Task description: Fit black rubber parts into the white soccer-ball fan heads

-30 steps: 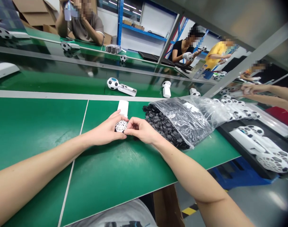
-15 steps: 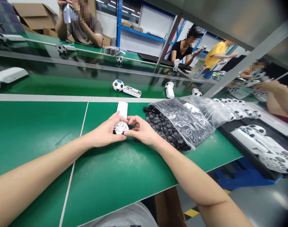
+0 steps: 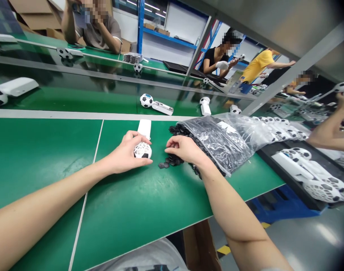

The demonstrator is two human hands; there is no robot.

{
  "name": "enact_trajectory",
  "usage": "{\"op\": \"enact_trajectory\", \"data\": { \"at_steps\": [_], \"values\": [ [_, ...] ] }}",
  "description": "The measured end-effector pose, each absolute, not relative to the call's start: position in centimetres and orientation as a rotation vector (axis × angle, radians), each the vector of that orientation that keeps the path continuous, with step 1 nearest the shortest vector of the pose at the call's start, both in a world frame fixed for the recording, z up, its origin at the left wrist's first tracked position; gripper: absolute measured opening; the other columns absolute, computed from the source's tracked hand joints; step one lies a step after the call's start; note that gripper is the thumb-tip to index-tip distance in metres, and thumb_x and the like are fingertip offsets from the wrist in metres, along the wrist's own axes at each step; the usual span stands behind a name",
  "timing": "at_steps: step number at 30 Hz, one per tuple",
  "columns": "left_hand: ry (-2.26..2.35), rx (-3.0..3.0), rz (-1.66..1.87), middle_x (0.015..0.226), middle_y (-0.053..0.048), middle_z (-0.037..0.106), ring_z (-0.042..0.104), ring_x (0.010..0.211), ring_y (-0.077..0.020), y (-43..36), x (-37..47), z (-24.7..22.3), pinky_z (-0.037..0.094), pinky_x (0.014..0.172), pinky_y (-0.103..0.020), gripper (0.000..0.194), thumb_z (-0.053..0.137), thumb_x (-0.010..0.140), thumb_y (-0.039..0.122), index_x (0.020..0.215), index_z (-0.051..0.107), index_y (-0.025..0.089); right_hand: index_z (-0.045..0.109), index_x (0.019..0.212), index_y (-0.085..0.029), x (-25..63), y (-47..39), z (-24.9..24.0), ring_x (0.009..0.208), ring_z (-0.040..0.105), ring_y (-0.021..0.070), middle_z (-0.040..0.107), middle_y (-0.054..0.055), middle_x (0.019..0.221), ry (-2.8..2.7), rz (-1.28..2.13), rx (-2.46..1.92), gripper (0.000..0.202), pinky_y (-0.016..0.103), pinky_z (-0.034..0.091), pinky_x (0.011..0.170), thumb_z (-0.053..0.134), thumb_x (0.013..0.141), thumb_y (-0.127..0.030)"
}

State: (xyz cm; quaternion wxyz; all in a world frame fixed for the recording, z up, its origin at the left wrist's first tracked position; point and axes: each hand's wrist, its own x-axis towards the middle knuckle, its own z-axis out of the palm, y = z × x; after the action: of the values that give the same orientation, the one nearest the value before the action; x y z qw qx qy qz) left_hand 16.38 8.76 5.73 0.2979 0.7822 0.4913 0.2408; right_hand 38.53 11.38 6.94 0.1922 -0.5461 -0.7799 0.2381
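On the green table point(image 3: 126, 210), my left hand point(image 3: 126, 152) holds a white lattice ball point(image 3: 142, 149) with a few black patches, thumb and fingers round its left side. The ball adjoins a white handle point(image 3: 144, 128) that points away from me. To the right, my right hand point(image 3: 183, 148) is over the edge of a pile of small black pieces point(image 3: 176, 161), with thumb and fingertips close together. Whether a piece is between them is too small to tell. The pile spills from a clear plastic bag point(image 3: 219, 139).
Beyond the pale ledge point(image 3: 61, 114), a belt point(image 3: 104, 98) carries ball-and-handle units point(image 3: 162, 108). At the right, a black tray point(image 3: 298, 188) holds more units. Several people sit or stand across the line, and another person's arm point(image 3: 334, 126) reaches in at the right.
My right hand has left the ball and moved right to the black pieces. My left hand still holds the ball, which has turned slightly. Units on the belt have shifted right.
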Motion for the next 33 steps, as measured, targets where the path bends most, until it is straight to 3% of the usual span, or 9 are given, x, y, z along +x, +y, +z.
{"op": "enact_trajectory", "data": {
  "at_steps": [5, 10, 16, 20, 23, 26, 29, 33],
  "values": [
    [1.259, 2.077, 0.519, 0.110, -0.004, 0.037, 0.038, 0.113, -0.0279, 8.7, 16.0, 6.6, 0.032, 0.100, -0.046, 0.047, 0.065, 0.063, 0.039, 0.107, 0.051, 0.027, 0.064, 0.078, -0.021, 39.3, 11.5, 6.8, 0.065, 0.058, 0.0144, 0.064, 0.000, 0.072, -2.308, 0.586, -1.705, 0.014, 0.025, 0.042, 0.058, 0.071, 0.066, -0.021],
    [1.190, 2.032, 0.482, 0.117, -0.004, 0.038, 0.048, 0.103, -0.0232, 8.6, 16.0, 7.2, 0.040, 0.093, -0.038, 0.050, 0.061, 0.064, 0.030, 0.113, 0.048, 0.026, 0.061, 0.068, -0.020, 39.2, 11.4, 6.9, 0.062, 0.057, 0.0140, 0.064, 0.000, 0.066, -2.336, 0.615, -1.692, 0.008, 0.025, 0.041, 0.058, 0.065, 0.068, -0.012],
    [1.177, 2.005, 0.474, 0.117, -0.003, 0.040, 0.051, 0.098, -0.0217, 8.9, 15.6, 7.4, 0.044, 0.084, -0.033, 0.049, 0.059, 0.063, 0.028, 0.111, 0.049, 0.026, 0.057, 0.073, -0.020, 38.8, 10.7, 7.4, 0.054, 0.052, 0.0104, 0.058, -0.004, 0.061, -2.242, 0.618, -1.481, 0.005, 0.023, 0.039, 0.054, 0.059, 0.073, -0.016],
    [1.089, 1.999, 0.349, 0.117, -0.003, 0.041, 0.054, 0.081, -0.0161, 9.2, 14.9, 7.8, 0.046, 0.066, -0.026, 0.054, 0.058, 0.064, 0.026, 0.117, 0.045, 0.028, 0.058, 0.086, -0.020, 37.9, 10.2, 7.4, 0.055, 0.053, 0.0096, 0.058, -0.004, 0.065, -2.021, 0.879, -1.300, 0.008, 0.023, 0.044, 0.056, 0.053, 0.079, -0.019],
    [1.151, 1.998, 0.349, 0.115, -0.004, 0.043, 0.054, 0.079, -0.0160, 9.2, 14.9, 7.9, 0.045, 0.063, -0.026, 0.056, 0.057, 0.064, 0.026, 0.119, 0.044, 0.026, 0.060, 0.090, -0.018, 37.1, 9.8, 7.2, 0.059, 0.057, 0.0112, 0.061, -0.001, 0.072, -1.921, 1.117, -1.190, 0.013, 0.024, 0.047, 0.056, 0.058, 0.078, -0.022],
    [1.149, 2.047, 0.375, 0.115, -0.005, 0.042, 0.053, 0.086, -0.0182, 9.1, 15.0, 7.9, 0.045, 0.067, -0.026, 0.054, 0.056, 0.063, 0.026, 0.116, 0.045, 0.024, 0.065, 0.086, -0.019, 36.7, 9.6, 7.1, 0.069, 0.059, 0.0127, 0.063, 0.001, 0.078, -2.033, 0.950, -1.039, 0.009, 0.026, 0.048, 0.066, 0.060, 0.078, -0.022],
    [1.090, 2.106, 0.328, 0.114, -0.003, 0.044, 0.053, 0.080, -0.0164, 9.2, 14.8, 8.1, 0.043, 0.063, -0.025, 0.054, 0.055, 0.063, 0.024, 0.116, 0.046, 0.024, 0.068, 0.079, -0.020, 36.5, 9.5, 7.0, 0.078, 0.057, 0.0139, 0.063, 0.001, 0.079, -2.160, 0.627, -0.936, 0.006, 0.027, 0.045, 0.075, 0.062, 0.078, -0.021],
    [1.077, 2.116, 0.311, 0.115, -0.002, 0.045, 0.053, 0.078, -0.0153, 9.3, 14.7, 8.2, 0.043, 0.062, -0.024, 0.054, 0.052, 0.063, 0.022, 0.117, 0.045, 0.025, 0.065, 0.084, -0.019, 36.2, 9.3, 6.7, 0.070, 0.058, 0.0118, 0.066, 0.000, 0.079, -2.191, 0.663, -0.911, 0.007, 0.024, 0.046, 0.069, 0.059, 0.080, -0.018]
  ]
}}
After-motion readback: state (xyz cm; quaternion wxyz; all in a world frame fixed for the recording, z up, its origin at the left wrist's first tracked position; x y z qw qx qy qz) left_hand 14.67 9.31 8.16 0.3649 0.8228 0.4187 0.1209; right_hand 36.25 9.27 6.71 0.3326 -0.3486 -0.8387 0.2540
